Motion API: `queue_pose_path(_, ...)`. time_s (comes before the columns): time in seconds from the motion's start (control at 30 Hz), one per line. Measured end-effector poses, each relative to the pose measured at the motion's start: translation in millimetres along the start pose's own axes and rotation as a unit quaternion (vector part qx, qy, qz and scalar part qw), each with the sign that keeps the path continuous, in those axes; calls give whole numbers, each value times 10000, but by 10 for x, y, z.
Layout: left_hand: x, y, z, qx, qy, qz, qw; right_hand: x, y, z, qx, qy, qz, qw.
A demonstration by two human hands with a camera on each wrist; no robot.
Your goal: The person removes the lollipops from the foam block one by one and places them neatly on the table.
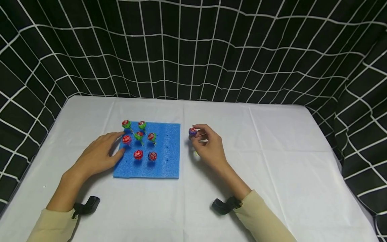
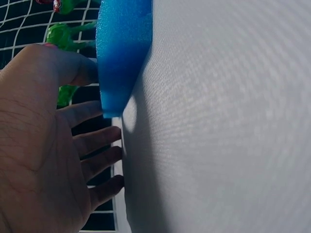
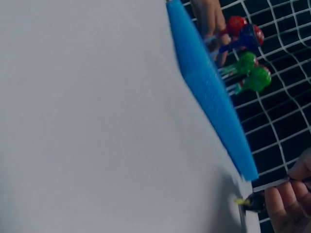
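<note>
A blue foam block [image 1: 163,158] lies on the white table, with several wrapped lollipops [image 1: 138,154] standing upright in its left half. My left hand [image 1: 101,154] rests flat with straight fingers on the block's left edge, and my thumb touches the foam [image 2: 121,58]. Just right of the block, my right hand [image 1: 208,144] pinches a purple-wrapped lollipop [image 1: 192,131] by its stick. In the right wrist view the foam block [image 3: 214,102] shows edge-on, with my fingers [image 3: 286,204] at the lower right.
A white cloth covers the table [image 1: 287,161]. A black curtain with a white grid [image 1: 193,50] hangs behind and at both sides. Small holes [image 1: 167,148] dot the right half of the foam.
</note>
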State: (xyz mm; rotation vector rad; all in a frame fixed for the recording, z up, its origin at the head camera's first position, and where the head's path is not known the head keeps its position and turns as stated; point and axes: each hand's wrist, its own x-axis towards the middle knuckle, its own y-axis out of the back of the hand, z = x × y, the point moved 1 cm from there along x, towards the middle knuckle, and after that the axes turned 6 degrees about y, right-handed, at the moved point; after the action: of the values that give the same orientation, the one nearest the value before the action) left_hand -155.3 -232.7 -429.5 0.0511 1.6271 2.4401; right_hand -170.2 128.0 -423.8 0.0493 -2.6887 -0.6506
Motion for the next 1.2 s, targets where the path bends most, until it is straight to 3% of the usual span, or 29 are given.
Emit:
queue_pose_path(0.37, -11, 8, 5, -12, 92, -27, 10000, -6, 127, 99, -512, -68, -98, 9986)
queue_pose_path(0.73, 4, -15, -6, 9, 58, -38, 10000, 31, 223, 206, -878, -577, -174, 9943)
queue_pose_path(0.93, 3, -5, -4, 15, 23, -34, 10000, 88, 267, 211, -1220, -584, -581, 9891)
queue_pose_path(1.2, -8, -9, -3, 9, 35, 2, 10000, 164, 294, 191, -1574, -1006, -1020, 9771)
